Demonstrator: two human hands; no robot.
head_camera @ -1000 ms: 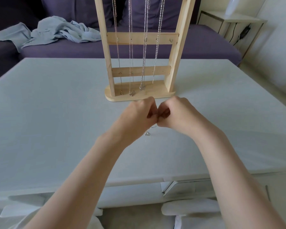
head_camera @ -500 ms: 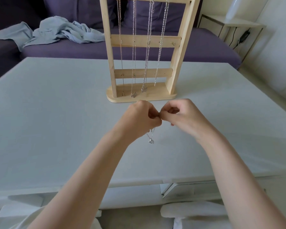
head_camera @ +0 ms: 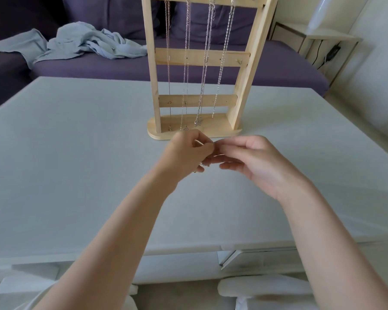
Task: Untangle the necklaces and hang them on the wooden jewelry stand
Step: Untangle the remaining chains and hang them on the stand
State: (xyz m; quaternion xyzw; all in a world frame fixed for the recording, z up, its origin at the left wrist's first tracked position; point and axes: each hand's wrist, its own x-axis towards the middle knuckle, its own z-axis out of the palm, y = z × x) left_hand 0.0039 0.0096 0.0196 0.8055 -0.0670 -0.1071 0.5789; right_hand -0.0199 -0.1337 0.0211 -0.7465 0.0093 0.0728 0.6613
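Note:
The wooden jewelry stand (head_camera: 244, 86) rises at the middle back of the pale table (head_camera: 76, 153), and several silver chains (head_camera: 205, 63) hang from its top bar down to its base. Just in front of the stand my two hands meet above the table. My left hand (head_camera: 186, 153) has its fingers curled and pinches a thin silver necklace (head_camera: 199, 168), of which only a small bit shows under the fingers. My right hand (head_camera: 253, 159) pinches the same necklace at its thumb and forefinger, with the other fingers loosely spread.
A purple sofa (head_camera: 278, 70) with a crumpled light-blue cloth (head_camera: 81, 43) runs behind the table. A pale side table (head_camera: 323, 36) with a black cable stands at the back right. White furniture edges lie below the table's near edge.
My hands have drawn slightly apart and my right hand's fingers have spread out. The dangling pendant seen below my left hand half a second ago is now mostly hidden.

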